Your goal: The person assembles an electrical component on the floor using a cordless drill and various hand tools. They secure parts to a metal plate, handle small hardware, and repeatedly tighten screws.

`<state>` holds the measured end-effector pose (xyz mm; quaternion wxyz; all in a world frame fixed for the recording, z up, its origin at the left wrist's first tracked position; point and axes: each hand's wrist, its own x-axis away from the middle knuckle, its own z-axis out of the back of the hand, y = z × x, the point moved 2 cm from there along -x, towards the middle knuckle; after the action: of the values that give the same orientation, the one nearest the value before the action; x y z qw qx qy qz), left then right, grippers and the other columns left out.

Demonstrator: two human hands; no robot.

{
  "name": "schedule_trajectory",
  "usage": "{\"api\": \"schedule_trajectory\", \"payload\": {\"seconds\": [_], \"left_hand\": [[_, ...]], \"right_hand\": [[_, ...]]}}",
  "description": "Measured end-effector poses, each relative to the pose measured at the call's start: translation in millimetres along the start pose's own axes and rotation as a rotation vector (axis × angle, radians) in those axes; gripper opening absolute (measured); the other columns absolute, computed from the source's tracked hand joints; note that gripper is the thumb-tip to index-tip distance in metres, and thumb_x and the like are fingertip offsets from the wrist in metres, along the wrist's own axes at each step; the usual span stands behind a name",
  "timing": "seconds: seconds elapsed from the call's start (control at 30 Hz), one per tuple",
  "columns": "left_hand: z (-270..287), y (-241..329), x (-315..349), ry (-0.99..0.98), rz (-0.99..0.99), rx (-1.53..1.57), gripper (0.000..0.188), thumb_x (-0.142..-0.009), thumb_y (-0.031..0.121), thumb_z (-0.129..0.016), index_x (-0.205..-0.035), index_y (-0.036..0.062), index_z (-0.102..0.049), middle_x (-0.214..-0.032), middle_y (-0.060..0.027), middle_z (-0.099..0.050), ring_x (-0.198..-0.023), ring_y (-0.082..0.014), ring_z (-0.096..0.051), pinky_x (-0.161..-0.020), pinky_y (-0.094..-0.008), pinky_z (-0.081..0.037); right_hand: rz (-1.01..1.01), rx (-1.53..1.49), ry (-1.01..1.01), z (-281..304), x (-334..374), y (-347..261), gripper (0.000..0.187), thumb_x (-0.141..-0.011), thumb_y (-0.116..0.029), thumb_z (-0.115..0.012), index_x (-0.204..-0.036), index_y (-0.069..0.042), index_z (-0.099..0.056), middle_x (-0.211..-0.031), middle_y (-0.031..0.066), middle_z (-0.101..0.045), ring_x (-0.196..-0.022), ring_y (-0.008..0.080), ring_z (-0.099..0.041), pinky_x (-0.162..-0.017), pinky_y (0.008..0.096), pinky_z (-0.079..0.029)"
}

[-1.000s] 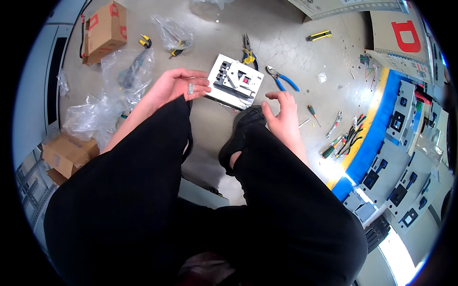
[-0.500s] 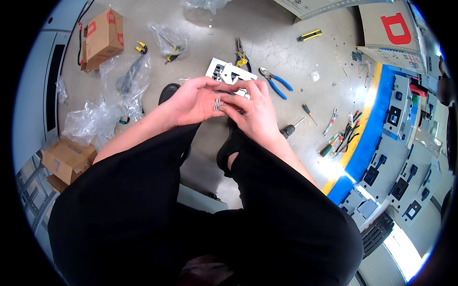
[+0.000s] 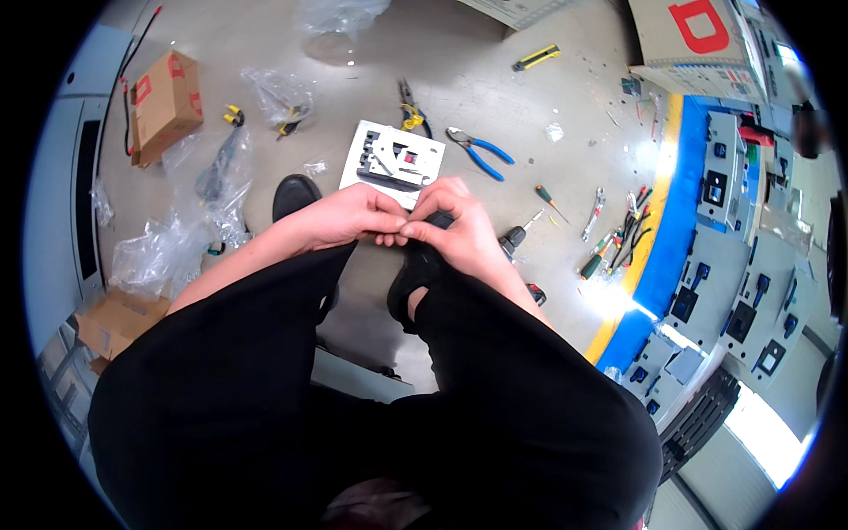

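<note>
My left hand (image 3: 358, 216) and my right hand (image 3: 459, 234) meet between my knees, fingertips pinched together and touching. The left fingers are curled over the palm, where slim silver pieces like screws lay a moment ago; they are now hidden. Whatever my right thumb and forefinger pinch is too small to make out. Just beyond the hands a white panel (image 3: 426, 157) lies on the floor, carrying a black-and-white device (image 3: 389, 177) with a small red part.
Past the panel lie long-nose pliers (image 3: 405, 93) and blue-handled pliers (image 3: 481, 155). To the right are a screwdriver (image 3: 549, 200), a drill (image 3: 515, 237), a wrench (image 3: 597, 212) and a yellow cutter knife (image 3: 536, 57). Cardboard box (image 3: 168, 106) and plastic bags (image 3: 159, 252) are left.
My hands have drawn back toward me off the panel, uncovering the device. The left palm has curled over the silver pieces, and both hands' fingertips have come together. The view has shifted slightly.
</note>
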<state>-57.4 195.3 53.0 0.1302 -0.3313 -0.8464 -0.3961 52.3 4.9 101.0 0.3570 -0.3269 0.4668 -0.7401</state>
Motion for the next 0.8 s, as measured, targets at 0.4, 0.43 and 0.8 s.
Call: {"api": "schedule_trajectory", "payload": {"seconds": [0.4,0.43,0.8], "left_hand": [[11,-15,2,-0.042,0.044,0.324,0.014,-0.098,0.007,-0.075,-0.109,-0.0009,-0.072,-0.099,-0.0094,-0.075,-0.087,-0.0141,-0.070,-0.081,-0.0265,-0.056],[18,-11,9,-0.005,-0.003,0.364,0.013,-0.097,0.006,-0.075,-0.107,-0.0008,-0.072,-0.098,-0.0094,-0.074,-0.086,-0.0145,-0.069,-0.080,-0.0270,-0.055],[111,45,21,0.352,-0.281,0.178,0.020,-0.099,0.014,-0.076,-0.113,0.0023,-0.070,-0.092,-0.0003,-0.064,-0.084,-0.0102,-0.057,-0.078,-0.0265,-0.047]], "right_hand": [[-0.761,0.646,0.258,38,187,157,0.083,-0.082,-0.009,-0.078,-0.156,-0.006,-0.041,-0.134,0.0255,-0.058,-0.131,0.0454,-0.056,-0.110,0.0526,-0.048],[-0.849,0.668,0.211,33,199,171,0.088,-0.079,-0.008,-0.079,-0.158,-0.005,-0.038,-0.134,0.0266,-0.058,-0.130,0.0470,-0.056,-0.110,0.0546,-0.048],[-0.953,0.435,0.330,42,211,155,0.082,-0.082,-0.006,-0.079,-0.155,-0.007,-0.041,-0.126,0.0273,-0.069,-0.119,0.0461,-0.068,-0.101,0.0499,-0.053]]}}
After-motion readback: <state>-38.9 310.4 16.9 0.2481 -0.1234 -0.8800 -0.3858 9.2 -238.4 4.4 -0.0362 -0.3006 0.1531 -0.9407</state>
